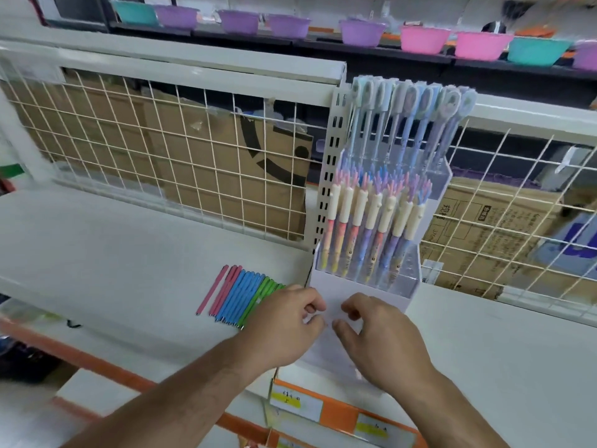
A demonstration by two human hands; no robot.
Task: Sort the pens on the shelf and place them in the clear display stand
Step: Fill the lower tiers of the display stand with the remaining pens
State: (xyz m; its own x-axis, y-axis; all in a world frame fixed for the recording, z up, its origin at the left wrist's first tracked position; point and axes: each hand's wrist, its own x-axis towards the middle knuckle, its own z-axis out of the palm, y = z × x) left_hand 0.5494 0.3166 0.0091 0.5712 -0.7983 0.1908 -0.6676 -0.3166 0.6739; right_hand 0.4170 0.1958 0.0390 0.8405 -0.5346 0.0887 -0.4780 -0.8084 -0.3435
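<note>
Loose pens [240,294] on shelf [129,253], left of display stand [399,286]

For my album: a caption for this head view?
Left hand and right hand meet before the clear display stand; pink, blue, green pens lie on the shelf.

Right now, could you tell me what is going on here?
A person works at the clear display stand on the white shelf. The left hand and right hand have curled fingers at its front tier; whether they grip anything is unclear. Pink, blue and green loose pens lie in a row left of it. Its upper tiers hold other pens.
</note>
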